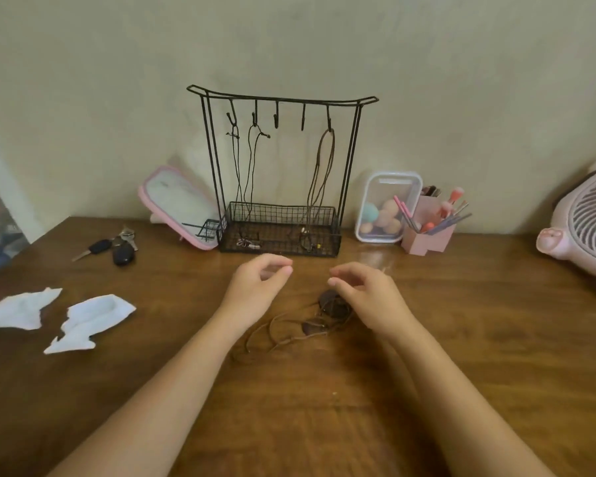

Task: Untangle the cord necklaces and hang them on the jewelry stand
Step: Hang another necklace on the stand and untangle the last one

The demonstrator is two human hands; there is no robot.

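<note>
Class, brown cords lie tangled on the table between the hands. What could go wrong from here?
1. The tangled cords loop over each other near two dark pendants; tugging one end may tighten the knot.
2. Only the two middle hooks on the stand look free; reaching in could snag the necklaces already hanging beside them.

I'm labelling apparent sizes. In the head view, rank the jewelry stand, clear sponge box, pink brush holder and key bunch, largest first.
1. jewelry stand
2. clear sponge box
3. pink brush holder, nearly matching the box once its brushes count
4. key bunch, smallest
</note>
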